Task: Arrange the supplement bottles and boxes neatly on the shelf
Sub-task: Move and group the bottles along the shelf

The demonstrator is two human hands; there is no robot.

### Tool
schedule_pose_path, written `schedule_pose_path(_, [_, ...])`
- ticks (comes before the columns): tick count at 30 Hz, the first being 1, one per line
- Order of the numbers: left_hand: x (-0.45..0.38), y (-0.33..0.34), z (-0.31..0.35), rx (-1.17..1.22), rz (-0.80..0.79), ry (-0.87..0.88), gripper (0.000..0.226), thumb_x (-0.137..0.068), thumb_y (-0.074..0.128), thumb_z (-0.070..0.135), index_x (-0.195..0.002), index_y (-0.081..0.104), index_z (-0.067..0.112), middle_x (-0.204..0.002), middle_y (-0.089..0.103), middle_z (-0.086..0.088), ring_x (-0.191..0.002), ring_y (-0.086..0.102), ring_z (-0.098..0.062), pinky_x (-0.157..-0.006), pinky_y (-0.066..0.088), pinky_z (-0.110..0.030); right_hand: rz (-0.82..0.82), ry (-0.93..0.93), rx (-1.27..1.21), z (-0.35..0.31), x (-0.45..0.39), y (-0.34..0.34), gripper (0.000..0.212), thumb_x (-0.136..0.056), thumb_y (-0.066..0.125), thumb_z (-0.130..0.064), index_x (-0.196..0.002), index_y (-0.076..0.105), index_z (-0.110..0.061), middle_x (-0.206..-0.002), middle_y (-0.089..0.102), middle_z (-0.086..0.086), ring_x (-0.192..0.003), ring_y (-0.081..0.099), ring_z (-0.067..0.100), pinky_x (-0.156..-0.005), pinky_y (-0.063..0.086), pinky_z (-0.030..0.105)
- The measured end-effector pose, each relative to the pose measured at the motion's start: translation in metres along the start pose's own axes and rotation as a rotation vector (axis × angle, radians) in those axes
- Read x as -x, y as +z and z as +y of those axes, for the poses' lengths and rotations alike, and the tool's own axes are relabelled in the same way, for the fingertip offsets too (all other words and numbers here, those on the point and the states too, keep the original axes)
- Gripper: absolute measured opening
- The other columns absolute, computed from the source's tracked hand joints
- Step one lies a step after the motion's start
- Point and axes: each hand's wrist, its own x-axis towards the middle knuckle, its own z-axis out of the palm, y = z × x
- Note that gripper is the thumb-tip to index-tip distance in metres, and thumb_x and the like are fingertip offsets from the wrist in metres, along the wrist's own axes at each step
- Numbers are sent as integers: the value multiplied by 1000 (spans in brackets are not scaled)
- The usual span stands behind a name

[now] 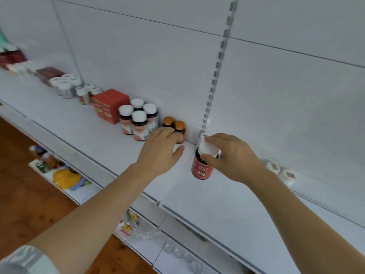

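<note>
My right hand (231,157) grips the white cap of a dark bottle with a red "Fe" label (201,167), held just above the white shelf (110,139). My left hand (162,149) reaches to two small orange-capped bottles (174,125) at the shelf's back; its fingers touch them, and whether it grips one I cannot tell. Left of them stands a cluster of white-capped bottles (138,119), then a red box (109,104), then more white-capped bottles (66,85) and dark red boxes (49,74) further left.
Two white caps (281,171) sit at the back of the shelf to the right. A slotted metal upright (215,80) runs up the back panel. A lower shelf (65,178) holds colourful packets. Wooden floor (23,194) lies at the left.
</note>
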Motion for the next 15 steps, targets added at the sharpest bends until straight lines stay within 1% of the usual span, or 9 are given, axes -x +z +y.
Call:
schedule_pose_path(2, [15,-16,-30,-21,6,-60,52,-87,38,48,-114,65,12,-116,62,-6,-109,56,-28,-92,47,-41,-8,-51,-5,-29,-20,10,42,-85,63,-45,-122,64,-24,-117,65,-4,-103,59,26,-85,50,43])
schedule_pose_path(5, [35,-42,-76,-54,0,-121,54,-88,37,48,-118,63,12,-116,61,-7,-109,56,-29,-92,47,-43,-14,-120,-5,-76,-53,29,36,-86,64,-42,-116,65,-23,-109,65,-3,-98,58,25,-82,50,41])
schedule_pose_path(7, [47,-59,-108,-73,24,-143,50,-89,41,45,-117,63,10,-115,63,-10,-109,57,-32,-94,45,-42,0,-153,2,-109,-76,43,37,-85,64,-42,-115,66,-21,-105,65,-1,-96,59,26,-79,50,40])
schedule_pose_path(9, [59,-75,-142,-102,23,-170,46,-91,50,42,-123,62,9,-122,61,-12,-116,54,-33,-99,42,-43,20,-171,11,-143,-97,59,40,-85,63,-43,-116,65,-18,-109,66,1,-97,60,28,-81,50,40])
schedule_pose_path(10, [65,-81,-160,-121,5,-181,48,-92,52,42,-126,60,9,-127,59,-11,-121,51,-32,-102,39,-43,30,-171,12,-160,-106,66,41,-86,63,-43,-118,65,-18,-113,66,2,-100,60,28,-82,49,38])
schedule_pose_path(12, [77,-93,-193,-138,-19,-198,55,-92,46,47,-131,57,10,-133,55,-11,-126,47,-31,-106,35,-42,54,-185,2,-191,-123,83,42,-88,64,-40,-123,63,-17,-118,65,3,-106,58,27,-83,48,36])
schedule_pose_path(13, [82,-98,-209,-135,-27,-213,58,-92,43,49,-134,55,11,-137,53,-11,-129,44,-31,-108,33,-41,61,-199,-5,-204,-131,91,43,-87,65,-39,-123,63,-16,-118,65,4,-107,58,27,-84,48,37])
schedule_pose_path(15, [91,-107,-241,-124,-47,-245,59,-95,44,50,-142,47,14,-147,45,-10,-138,35,-30,-114,27,-40,47,-201,-26,-229,-150,105,41,-86,65,-39,-121,64,-17,-114,66,4,-105,58,27,-83,49,40])
